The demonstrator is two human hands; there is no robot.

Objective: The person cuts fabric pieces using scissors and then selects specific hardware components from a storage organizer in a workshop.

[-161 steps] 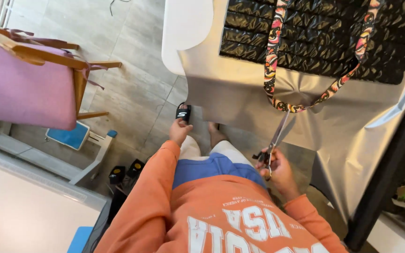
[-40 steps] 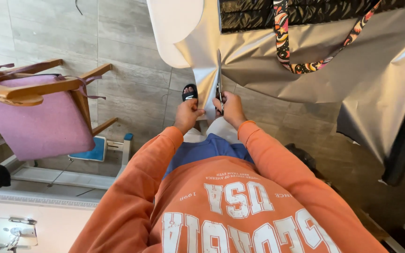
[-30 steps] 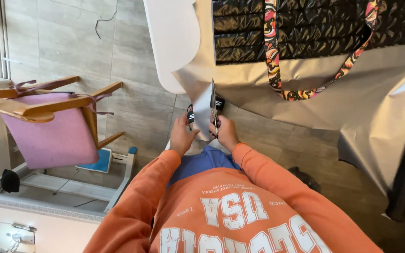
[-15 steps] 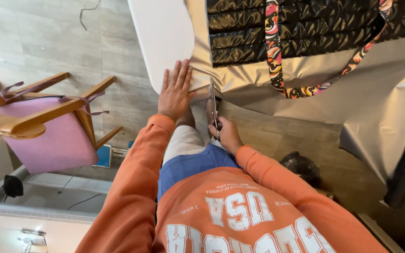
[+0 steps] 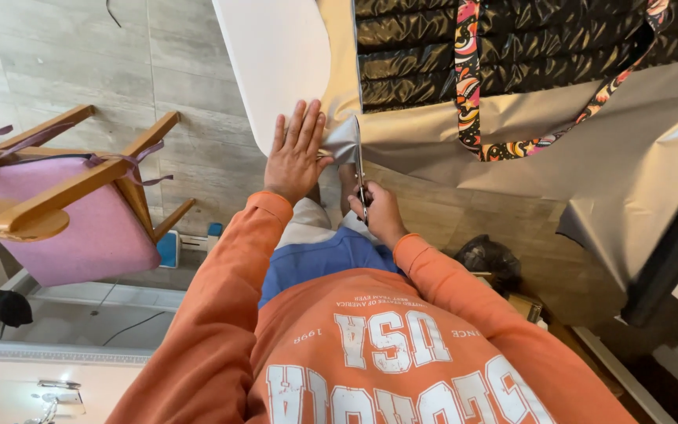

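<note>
My left hand [image 5: 296, 153] lies flat with fingers spread on the edge of the white table [image 5: 276, 55], pressing down the corner of a sheet of silver-grey paper [image 5: 433, 149]. My right hand [image 5: 378, 213] grips a pair of scissors [image 5: 360, 169]. Their blades point away from me into the paper's hanging edge, just right of my left hand. A black quilted bag [image 5: 543, 39] with a colourful patterned strap [image 5: 468, 86] rests on top of the paper.
A wooden chair with a pink cushion [image 5: 72, 212] stands to the left on the grey tiled floor. A dark bundle [image 5: 488, 259] lies on the floor below the paper. A black post [image 5: 668, 259] rises at the right.
My left hand left the paper's edge near the scissors and went up to lie flat on the table. The scissors have moved further into the paper.
</note>
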